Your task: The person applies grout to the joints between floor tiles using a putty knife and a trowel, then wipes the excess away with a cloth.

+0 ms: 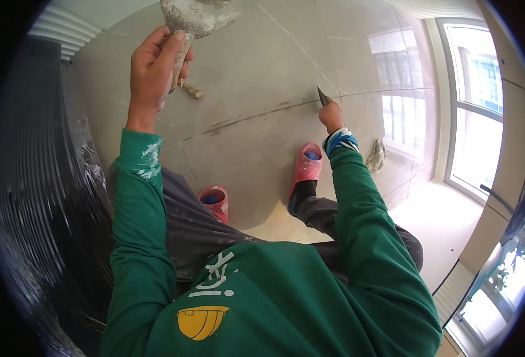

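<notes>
My left hand (pixel 155 74) is closed around the worn handle of a wide putty knife (pixel 198 16). Its broad blade, crusted with grey and white residue, is raised at the top of the view. My right hand (pixel 331 115) grips a small dark blade (pixel 321 96), whose handle is hidden in the fist. The blade's tip points up and away, beside the joint between large grey floor tiles (pixel 262 154). Along this joint runs a dark, smeared line (pixel 244 121). Just below my left hand a stubby, crusted handle (pixel 191 90) shows; what it belongs to is hidden.
A crumpled pale rag (pixel 376 156) lies on the tiles right of my right wrist. My feet, in pink slippers (pixel 308 163), stand near the joint. Dark plastic sheeting (pixel 42 178) covers the left side. A bright window (pixel 476 107) is at the right.
</notes>
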Tool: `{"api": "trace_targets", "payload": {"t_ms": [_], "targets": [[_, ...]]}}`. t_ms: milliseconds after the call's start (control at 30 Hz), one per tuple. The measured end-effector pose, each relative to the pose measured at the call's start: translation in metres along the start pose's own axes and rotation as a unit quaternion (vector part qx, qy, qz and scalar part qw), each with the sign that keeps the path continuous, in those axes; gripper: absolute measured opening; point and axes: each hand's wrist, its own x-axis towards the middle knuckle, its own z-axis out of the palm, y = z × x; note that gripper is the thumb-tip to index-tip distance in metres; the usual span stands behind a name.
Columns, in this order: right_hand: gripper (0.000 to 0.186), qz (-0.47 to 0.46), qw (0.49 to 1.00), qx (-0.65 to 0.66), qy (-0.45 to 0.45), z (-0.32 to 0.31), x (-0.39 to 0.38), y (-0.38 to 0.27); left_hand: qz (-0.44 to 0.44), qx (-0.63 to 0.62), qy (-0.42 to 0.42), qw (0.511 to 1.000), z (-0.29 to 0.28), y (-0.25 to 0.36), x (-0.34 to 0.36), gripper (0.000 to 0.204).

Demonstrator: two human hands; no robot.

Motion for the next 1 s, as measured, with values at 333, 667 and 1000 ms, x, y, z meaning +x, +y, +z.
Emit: {"api": "trace_targets", "payload": {"t_ms": [333, 667, 1000], "targets": [[0.023, -0.199, 0.964, -0.144, -0.102, 0.114, -0.144, -0.248, 0.001, -0.014, 0.009, 1.0, -0.053, 0.008, 0.018, 0.022], [0.051, -0.122, 0.969, 0.172, -0.129, 0.076, -0.085, -0.143, 0.012, 0.009, 0.044, 0.999, -0.003, -0.014, 0.004, 0.02], [0.044, 0.016, 0.999, 0.003, -0.034, -0.032, 0.062, 0.061, -0.004, 0.026, 0.029, 0.999, 0.023, -0.009, 0.01, 0.022]]}}
